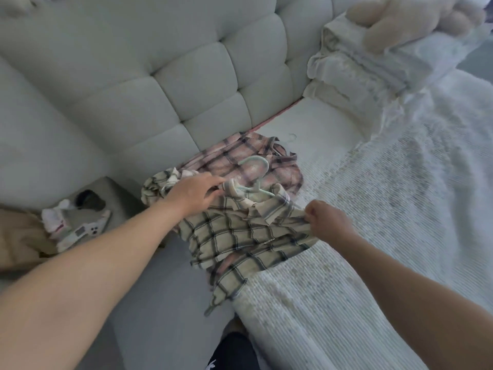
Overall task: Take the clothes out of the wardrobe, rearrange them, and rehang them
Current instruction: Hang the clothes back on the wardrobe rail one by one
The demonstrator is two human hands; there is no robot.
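A beige plaid shirt lies crumpled at the bed's near corner, partly hanging over the edge. Behind it lies a pink plaid shirt with a pale green hanger on top. My left hand reaches over the beige shirt's collar, fingers pinching the collar by the hanger's lower part. My right hand is curled into a fist and grips the beige shirt's shoulder fabric on the right.
The bed has a white ribbed cover and a tufted grey headboard. Folded bedding and a plush toy sit at the upper right. A grey nightstand with small items stands at the left.
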